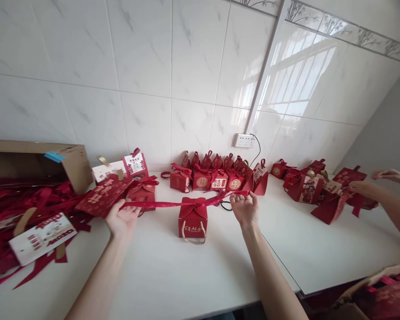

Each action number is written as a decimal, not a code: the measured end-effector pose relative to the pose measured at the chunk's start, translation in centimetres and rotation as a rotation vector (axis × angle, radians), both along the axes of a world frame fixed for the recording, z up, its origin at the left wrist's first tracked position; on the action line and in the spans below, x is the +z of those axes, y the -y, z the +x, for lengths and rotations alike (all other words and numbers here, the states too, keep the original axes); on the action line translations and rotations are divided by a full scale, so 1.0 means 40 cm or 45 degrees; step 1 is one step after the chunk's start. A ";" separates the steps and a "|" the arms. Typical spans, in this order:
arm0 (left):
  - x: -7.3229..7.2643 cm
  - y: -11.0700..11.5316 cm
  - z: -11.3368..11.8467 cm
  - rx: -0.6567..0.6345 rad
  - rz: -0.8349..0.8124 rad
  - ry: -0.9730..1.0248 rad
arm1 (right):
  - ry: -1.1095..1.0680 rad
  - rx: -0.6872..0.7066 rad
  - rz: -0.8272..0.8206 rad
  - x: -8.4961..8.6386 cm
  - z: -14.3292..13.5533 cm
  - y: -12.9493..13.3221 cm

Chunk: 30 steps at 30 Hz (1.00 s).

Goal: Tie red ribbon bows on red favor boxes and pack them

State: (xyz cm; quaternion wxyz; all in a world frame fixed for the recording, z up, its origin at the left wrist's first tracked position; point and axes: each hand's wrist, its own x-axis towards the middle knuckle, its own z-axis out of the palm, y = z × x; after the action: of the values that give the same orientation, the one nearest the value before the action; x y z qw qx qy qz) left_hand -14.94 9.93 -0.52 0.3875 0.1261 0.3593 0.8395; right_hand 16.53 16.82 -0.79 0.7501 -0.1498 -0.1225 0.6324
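A small red gift box (192,222) with gold lettering and a twisted gold rope handle stands upright on the white table (173,275). A red ribbon (166,205) crosses its top, knotted at the middle and stretched out to both sides. Left of the box, my left hand (122,218) has its fingers closed on one ribbon end. On the right, my right hand (245,206) pinches the other end. Just behind my left hand are a flat red card-like piece (103,195) and another red box (146,195).
Rows of red boxes (202,180) stand near the tiled wall. A cardboard carton (78,166) and piled red ribbons (50,200) lie at left. At right, another person's hands (368,191) handle red boxes (330,209); an open carton (360,289) is below.
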 end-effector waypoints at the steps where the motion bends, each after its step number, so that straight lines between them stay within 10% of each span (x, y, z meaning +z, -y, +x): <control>1: -0.001 0.002 -0.003 0.011 -0.005 -0.017 | -0.003 0.000 0.003 0.005 0.002 0.007; 10: -0.037 -0.003 -0.004 0.008 -0.071 -0.281 | 0.179 0.060 0.101 -0.037 0.063 0.101; 17: -0.073 -0.028 0.057 -0.276 -0.284 -0.586 | 0.878 0.473 0.157 -0.063 0.163 0.257; 19: -0.078 -0.035 0.073 -0.361 -0.361 -0.654 | 0.888 0.208 0.219 -0.001 0.245 0.267; 21: -0.083 -0.044 0.079 -0.418 -0.420 -0.708 | 0.562 -0.551 0.164 0.082 0.337 0.269; 24: -0.093 -0.061 0.074 -0.433 -0.526 -0.810 | 0.516 -0.950 0.143 0.180 0.428 0.270; 30: -0.120 -0.082 0.071 -0.395 -0.563 -0.735 | 1.144 -0.553 0.087 0.135 0.323 0.252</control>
State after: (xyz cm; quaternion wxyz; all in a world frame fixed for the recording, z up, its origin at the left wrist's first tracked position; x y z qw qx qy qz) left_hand -12.10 13.22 -5.30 0.4107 0.3234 0.6022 0.6034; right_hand 29.46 6.73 4.59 0.7421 -0.4048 -0.4200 0.3302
